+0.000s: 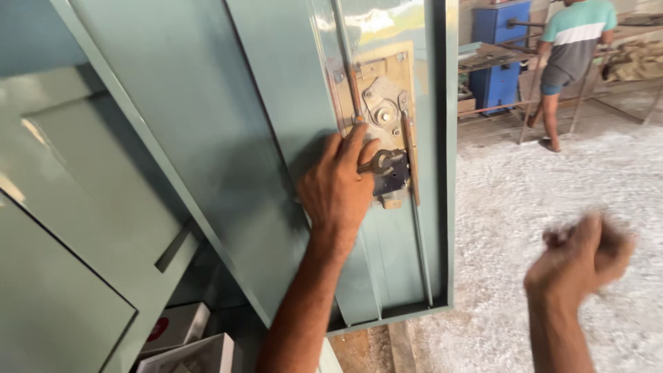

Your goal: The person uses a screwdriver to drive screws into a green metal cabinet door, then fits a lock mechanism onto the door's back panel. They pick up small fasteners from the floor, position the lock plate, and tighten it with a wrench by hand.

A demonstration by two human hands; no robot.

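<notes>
Left hand [338, 190] lies flat, fingers spread, on the inside of the open green cabinet door [228, 138], bracing it beside the lock plate [380, 103]. Right hand [583, 252] is blurred, loosely fisted, empty, well apart over the floor [539, 193].

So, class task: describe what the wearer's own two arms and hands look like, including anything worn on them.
Both arms are bare to the frame's edge: no sleeves, gloves, watch or rings show. The left hand is sharp, with its knuckles and short nails clear. The right hand is motion-blurred, so finer detail cannot be told. No markings or bandages are visible on either forearm.
</notes>
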